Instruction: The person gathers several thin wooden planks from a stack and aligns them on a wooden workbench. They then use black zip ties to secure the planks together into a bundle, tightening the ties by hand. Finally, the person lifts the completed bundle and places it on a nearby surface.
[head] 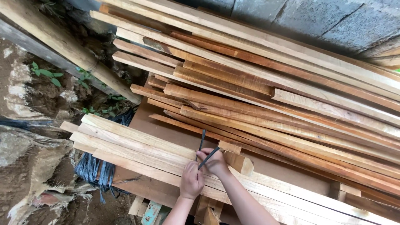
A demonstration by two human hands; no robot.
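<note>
Strap [203, 139] (dark, thin) | both hands pinch it: left hand [191, 180], right hand [214, 161] | over planks [137, 143]

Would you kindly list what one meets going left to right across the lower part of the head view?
Torn brown sacking → frayed dark blue plastic strands → left hand → right hand gripping dark strap → short pale wooden offcut

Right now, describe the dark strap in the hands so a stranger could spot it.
Start at the lower bundle of pale planks lying on the brown board. Both hands meet on top of it, and the thin dark strap rises from the right hand. It is the only dark, narrow strip among light wood.
</note>
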